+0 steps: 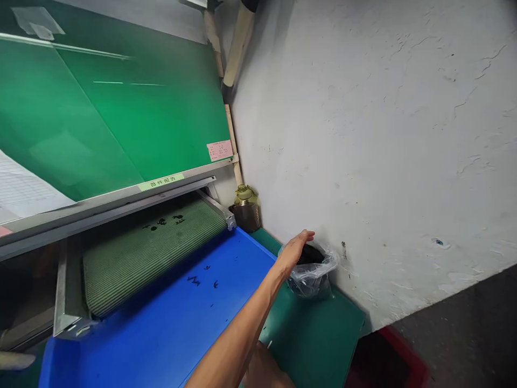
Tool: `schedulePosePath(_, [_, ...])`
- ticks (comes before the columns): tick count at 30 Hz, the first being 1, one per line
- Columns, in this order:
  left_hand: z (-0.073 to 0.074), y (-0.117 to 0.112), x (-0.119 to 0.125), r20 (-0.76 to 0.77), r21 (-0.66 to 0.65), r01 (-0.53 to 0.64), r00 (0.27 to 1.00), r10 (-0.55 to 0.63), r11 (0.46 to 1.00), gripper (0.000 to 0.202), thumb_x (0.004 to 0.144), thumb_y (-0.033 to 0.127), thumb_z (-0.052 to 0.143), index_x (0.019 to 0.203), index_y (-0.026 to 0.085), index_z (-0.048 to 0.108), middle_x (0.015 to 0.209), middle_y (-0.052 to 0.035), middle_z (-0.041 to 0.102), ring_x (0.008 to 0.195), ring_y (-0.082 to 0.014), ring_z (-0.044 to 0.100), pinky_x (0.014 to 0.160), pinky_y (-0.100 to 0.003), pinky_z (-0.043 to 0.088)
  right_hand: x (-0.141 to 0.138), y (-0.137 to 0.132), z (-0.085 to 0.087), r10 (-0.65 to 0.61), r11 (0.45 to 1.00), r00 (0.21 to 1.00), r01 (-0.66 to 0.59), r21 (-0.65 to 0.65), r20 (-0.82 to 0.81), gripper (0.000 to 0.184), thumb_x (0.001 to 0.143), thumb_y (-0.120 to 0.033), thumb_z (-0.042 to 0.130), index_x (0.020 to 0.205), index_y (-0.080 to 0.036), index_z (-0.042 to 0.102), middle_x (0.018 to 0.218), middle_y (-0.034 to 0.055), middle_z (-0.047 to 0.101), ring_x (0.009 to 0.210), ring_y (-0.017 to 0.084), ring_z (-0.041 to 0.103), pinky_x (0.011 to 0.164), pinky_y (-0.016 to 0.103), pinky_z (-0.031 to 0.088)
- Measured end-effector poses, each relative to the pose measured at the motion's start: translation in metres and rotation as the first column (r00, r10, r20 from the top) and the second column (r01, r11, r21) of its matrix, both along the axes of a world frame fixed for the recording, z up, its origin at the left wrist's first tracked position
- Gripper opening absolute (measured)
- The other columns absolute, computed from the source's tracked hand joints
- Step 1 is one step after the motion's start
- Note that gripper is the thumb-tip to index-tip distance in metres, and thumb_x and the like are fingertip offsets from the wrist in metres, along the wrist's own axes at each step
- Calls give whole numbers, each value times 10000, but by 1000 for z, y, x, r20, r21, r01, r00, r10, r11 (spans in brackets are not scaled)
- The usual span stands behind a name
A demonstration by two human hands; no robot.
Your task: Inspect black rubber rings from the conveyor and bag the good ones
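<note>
My left arm stretches across the corner of a blue tray (161, 345). At its end, my left hand (294, 251) is over the rim of a container lined with a clear plastic bag (309, 283), its visible fingers stretched out. The inside of the container looks dark, and part of the hand's far side is hidden. Lower down, my right hand (264, 369) is partly covered by the left forearm. A thin pale tip (270, 344) sticks up beside its closed fingers; its kind cannot be made out. Small black pieces (194, 281) lie scattered on the tray.
A green ribbed conveyor belt (157, 253) carrying small black bits ends above the tray. A bottle (246, 207) stands in the corner by the white wall (383, 134). The container rests on a green tabletop (319, 328). A red bin (407, 361) is below at the right.
</note>
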State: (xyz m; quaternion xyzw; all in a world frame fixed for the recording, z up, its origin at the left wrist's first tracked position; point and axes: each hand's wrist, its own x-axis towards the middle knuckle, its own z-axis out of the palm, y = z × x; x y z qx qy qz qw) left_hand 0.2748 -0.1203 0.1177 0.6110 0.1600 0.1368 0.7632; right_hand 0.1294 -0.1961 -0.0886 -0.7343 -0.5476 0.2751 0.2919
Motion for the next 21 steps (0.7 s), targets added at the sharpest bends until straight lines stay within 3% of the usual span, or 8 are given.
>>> schedulePosePath(2, [-4,7,-6,36,91,37,999,-40,995,426,859,488,434,1072,196,660,1110,-101,659,1087,-238,548,965,-354,356,2,-5,8,-44,998,999,44,-52,-7,336,720,-109,433,969,-240,615,964,68,643,913,258,591,740,317,423])
schedulePosePath(4, [-7,16,-13,70,243,-55,997,39,968,387,857,445,452,1087,204,649,1126,-95,645,1071,-238,549,951,-351,368,2,-11,19,-75,991,996,70,-118,-38,324,735,-136,425,964,-265,614,939,46,644,871,235,598,690,294,423])
schedulePosePath(8, [-18,33,-23,-2,525,-250,956,294,814,378,729,374,630,1068,208,640,1136,-105,612,1068,-268,520,920,-336,365,-9,-20,35,-86,981,995,76,-181,-52,322,756,-203,446,1006,-347,592,924,12,635,875,220,590,547,246,382])
schedulePosePath(12, [-38,44,-24,-185,406,-239,924,336,882,449,581,359,743,978,172,650,1018,-111,633,972,-283,546,756,-286,393,6,-31,57,6,994,999,-1,-112,44,198,709,-248,540,888,-286,616,839,36,642,796,238,593,565,263,403])
schedulePosePath(14, [-48,44,-22,-211,331,-225,929,305,916,308,562,311,745,814,156,658,819,-68,642,827,-246,563,654,-261,379,39,-46,81,-139,990,988,136,47,72,201,733,-215,508,903,-253,610,869,49,642,755,211,595,637,275,430])
schedulePosePath(15, [-52,42,-20,-213,296,-219,934,288,930,232,571,290,734,735,152,646,716,-40,620,741,-216,555,610,-251,366,60,-55,97,-279,951,958,267,159,63,244,769,-208,465,967,-253,599,891,52,636,765,199,594,667,274,437])
schedulePosePath(18, [-56,33,-16,-212,149,-216,946,245,965,151,622,269,683,615,149,592,548,22,528,554,-132,471,522,-228,322,131,-79,144,-700,673,709,616,408,83,319,816,-289,448,1113,-228,549,894,68,604,774,209,576,665,296,435])
schedulePosePath(21, [-52,18,-20,-214,-9,-245,947,238,969,127,648,257,661,677,147,604,566,29,534,512,-101,448,492,-213,323,188,-84,166,-817,549,573,740,387,64,485,755,-370,548,1199,-181,505,933,87,575,723,205,553,563,284,400])
